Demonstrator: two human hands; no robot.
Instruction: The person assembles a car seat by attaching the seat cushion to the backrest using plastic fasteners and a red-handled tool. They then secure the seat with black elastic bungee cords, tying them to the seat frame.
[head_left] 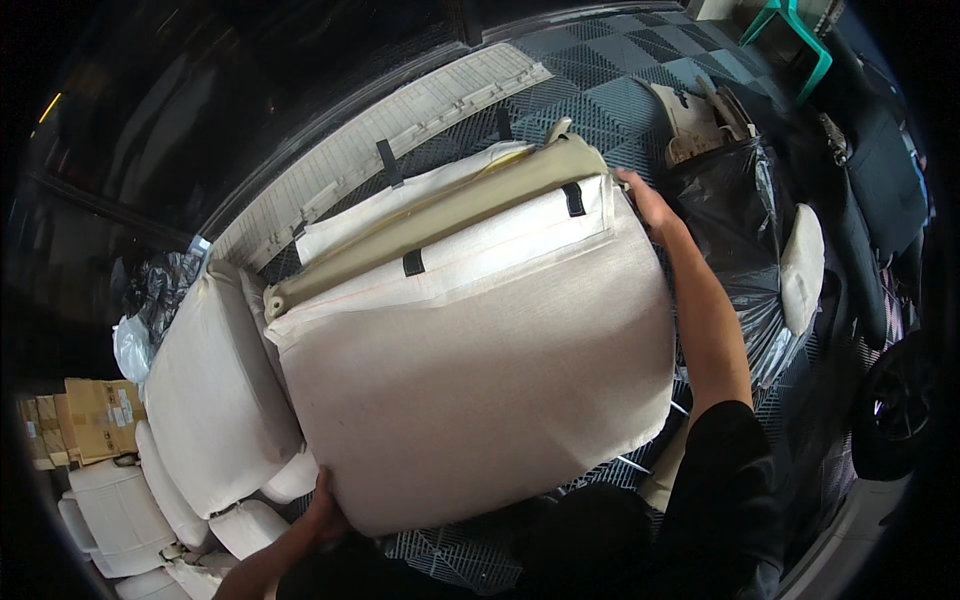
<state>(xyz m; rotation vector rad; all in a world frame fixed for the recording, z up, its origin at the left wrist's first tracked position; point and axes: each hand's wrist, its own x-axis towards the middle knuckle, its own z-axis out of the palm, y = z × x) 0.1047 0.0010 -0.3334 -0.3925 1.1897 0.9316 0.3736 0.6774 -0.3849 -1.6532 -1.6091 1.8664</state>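
A large car seat back (490, 370) in a pale grey-beige fabric cover fills the middle of the view, tilted. Along its far edge the cover is open. A white flap (490, 265) with black hook-and-loop tabs lies there, beside a bare beige padded or plastic edge (430, 220). My left hand (323, 512) grips the lower left corner, its fingers partly hidden beneath. At the far right corner my right hand (650, 208) is closed on the edge, fingertips at the side of the cover.
Other pale car seats (215, 400) crowd the left side, near cardboard boxes (100, 415). A long pale slatted panel (400, 130) lies beyond on the grey tiled floor (600, 60). Black plastic bags (730, 220), a green plastic chair (795, 40) and a wheel (895, 405) are at right.
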